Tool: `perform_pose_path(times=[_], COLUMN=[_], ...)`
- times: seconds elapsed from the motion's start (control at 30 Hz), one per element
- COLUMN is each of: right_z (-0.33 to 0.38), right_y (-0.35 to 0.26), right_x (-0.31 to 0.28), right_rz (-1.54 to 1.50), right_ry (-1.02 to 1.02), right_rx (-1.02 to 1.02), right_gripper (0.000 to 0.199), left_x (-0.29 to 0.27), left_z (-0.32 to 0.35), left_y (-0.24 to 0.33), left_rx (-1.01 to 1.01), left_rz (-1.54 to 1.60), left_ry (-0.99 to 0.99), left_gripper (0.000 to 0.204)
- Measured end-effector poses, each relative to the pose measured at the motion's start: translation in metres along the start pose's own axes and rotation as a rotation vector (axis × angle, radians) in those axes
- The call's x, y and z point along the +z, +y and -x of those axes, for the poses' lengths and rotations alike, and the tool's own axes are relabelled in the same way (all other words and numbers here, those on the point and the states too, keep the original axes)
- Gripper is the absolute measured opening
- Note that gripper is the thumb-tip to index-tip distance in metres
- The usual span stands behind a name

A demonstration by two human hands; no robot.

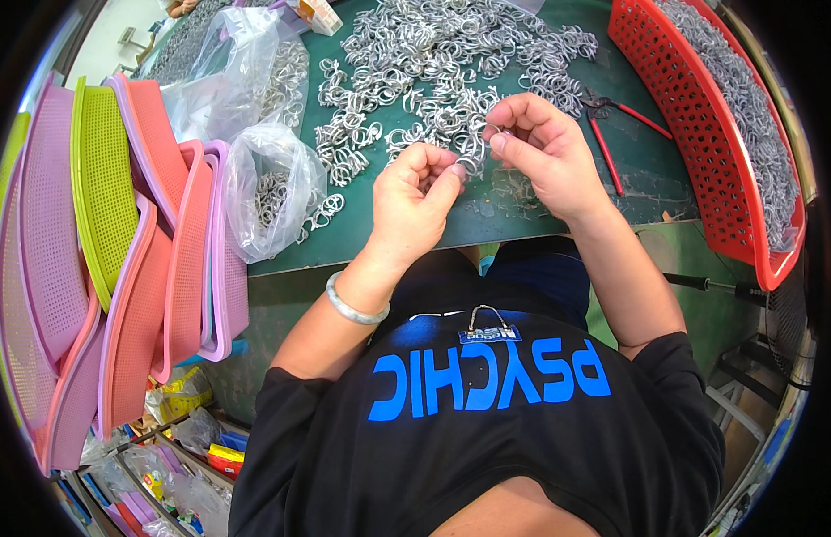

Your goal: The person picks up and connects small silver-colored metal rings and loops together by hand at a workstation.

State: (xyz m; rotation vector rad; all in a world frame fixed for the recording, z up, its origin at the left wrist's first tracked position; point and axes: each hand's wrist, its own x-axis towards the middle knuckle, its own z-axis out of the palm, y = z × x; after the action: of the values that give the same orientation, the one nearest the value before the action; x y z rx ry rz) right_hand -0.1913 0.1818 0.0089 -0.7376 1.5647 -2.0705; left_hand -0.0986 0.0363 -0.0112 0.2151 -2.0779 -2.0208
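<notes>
A large heap of small silver rings (433, 45) is spread over the green table, its near edge just beyond my hands. My left hand (414, 199) has thumb and forefinger closed on a silver ring (470, 166), which shows at the fingertips. Close by on the right, my right hand (548, 154) is closed in a pinch, thumb against fingers, a short gap from the left one. Whatever sits between its fingertips is too small to make out. A pair of pliers (605, 148) with red handles lies on the table to the right of my right hand.
A red perforated basket (675, 107) full of grey metal pieces stands at the right. Clear plastic bags (277, 192) with more rings sit left of the heap. Stacked purple, green and pink baskets (102, 192) line the left side. The table's front edge runs below my wrists.
</notes>
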Motion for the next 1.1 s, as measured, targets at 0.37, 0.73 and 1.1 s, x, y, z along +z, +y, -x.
perform_pose_path(times=[0.37, 0.73, 1.1], right_z=[-0.001, -0.002, -0.001], right_y=[0.003, 0.003, 0.004], right_x=[0.002, 0.005, 0.001], right_rz=[-0.021, 0.002, 0.095], right_ry=[0.043, 0.058, 0.024], right_rx=[0.008, 0.015, 0.115], right_gripper=[0.014, 0.02, 0.022], left_x=[-0.001, -0.001, -0.009], left_z=[0.001, -0.003, -0.006], left_y=[-0.003, 0.002, 0.005], left_rx=[0.108, -0.008, -0.327], left_rz=[-0.064, 0.189, 0.412], left_ry=[-0.002, -0.001, -0.117], left_gripper=[0.003, 0.005, 0.005])
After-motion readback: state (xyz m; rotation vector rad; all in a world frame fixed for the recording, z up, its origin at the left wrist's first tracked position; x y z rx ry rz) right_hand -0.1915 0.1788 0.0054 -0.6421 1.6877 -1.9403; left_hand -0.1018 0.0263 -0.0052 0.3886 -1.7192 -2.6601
